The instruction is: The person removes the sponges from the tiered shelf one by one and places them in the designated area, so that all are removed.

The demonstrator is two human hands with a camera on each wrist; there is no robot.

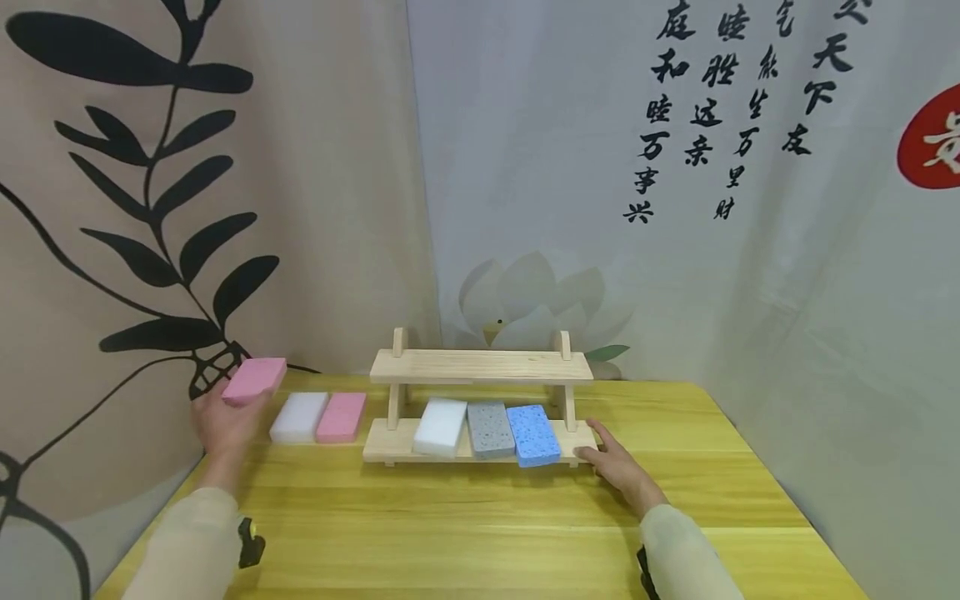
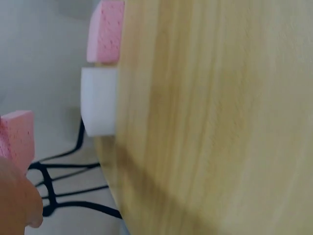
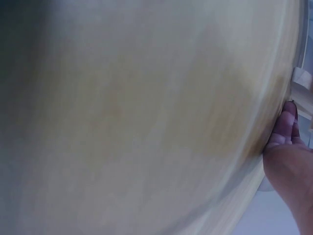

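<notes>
1 pink sponge (image 1: 255, 380) is in the left hand (image 1: 227, 427), pinched by the fingers and raised above the far left of the surface (image 1: 450, 533). To its right, a white sponge (image 1: 299, 417) and a 2nd pink sponge (image 1: 341, 417) lie side by side on the surface, just beside the left end of a 2-tier wooden rack (image 1: 480, 367). The right hand (image 1: 618, 468) grips the right end of the rack's lower shelf (image 1: 377, 448), thumb at the front corner, fingers behind. 3 more sponges form a row on that shelf: a 2nd white sponge (image 1: 440, 427) at the left, slightly turned, a grey sponge (image 1: 491, 430) in the middle and a blue sponge (image 1: 534, 436) at the right, sticking out a little over the front edge. The upper shelf (image 1: 480, 366) runs above and behind them, between 2 uprights. 2 pale sleeves (image 1: 187, 546) reach in from below. Behind the surface hangs a cloth (image 1: 525, 167) printed with dark leaves at the left, a pale lotus behind the rack and black characters at the upper right.
</notes>
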